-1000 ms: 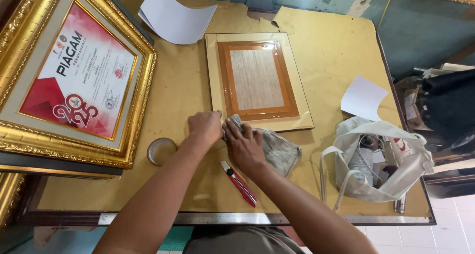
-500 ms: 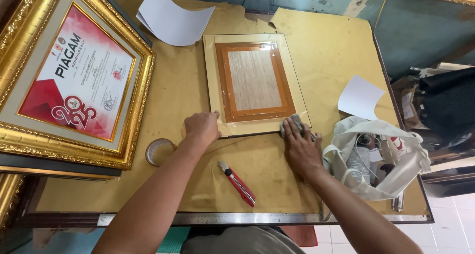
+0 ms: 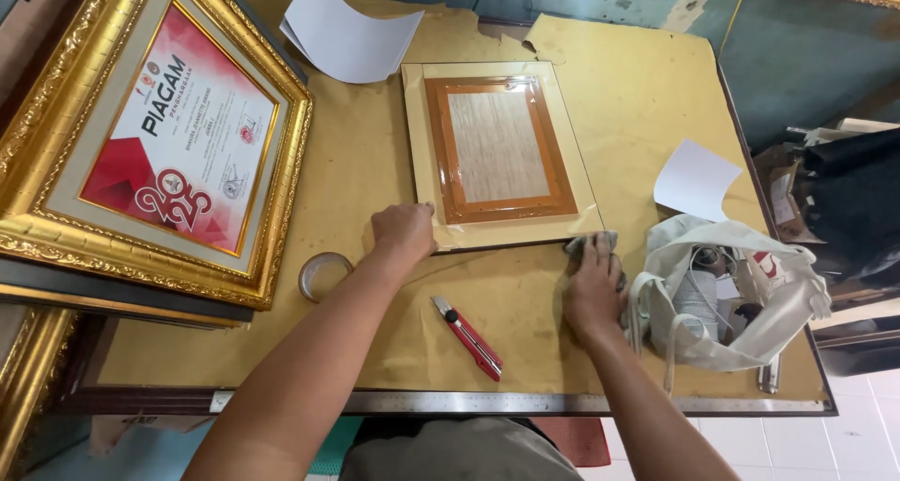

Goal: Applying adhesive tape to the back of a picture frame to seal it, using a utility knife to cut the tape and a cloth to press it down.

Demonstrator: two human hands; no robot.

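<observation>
A flat cream panel with an orange inner border and wood-grain middle [image 3: 497,153] lies on the paper-covered table [image 3: 375,284]. My left hand [image 3: 405,232] presses on the panel's near left corner, fingers curled. My right hand [image 3: 592,284] grips a grey cloth [image 3: 591,245] against the panel's near right corner. A red utility knife [image 3: 469,338] lies on the paper between my forearms.
A gold-framed certificate [image 3: 159,143] leans at the left. A tape roll [image 3: 322,275] sits beside it. White paper sheets [image 3: 352,31] [image 3: 696,181] lie at the back and right. A white bag [image 3: 722,298] with tools stands at the right. A steel ruler [image 3: 525,403] lines the front edge.
My right hand has carried the cloth from beside my left hand to the panel's near right corner. The left hand has stayed on the near left corner.
</observation>
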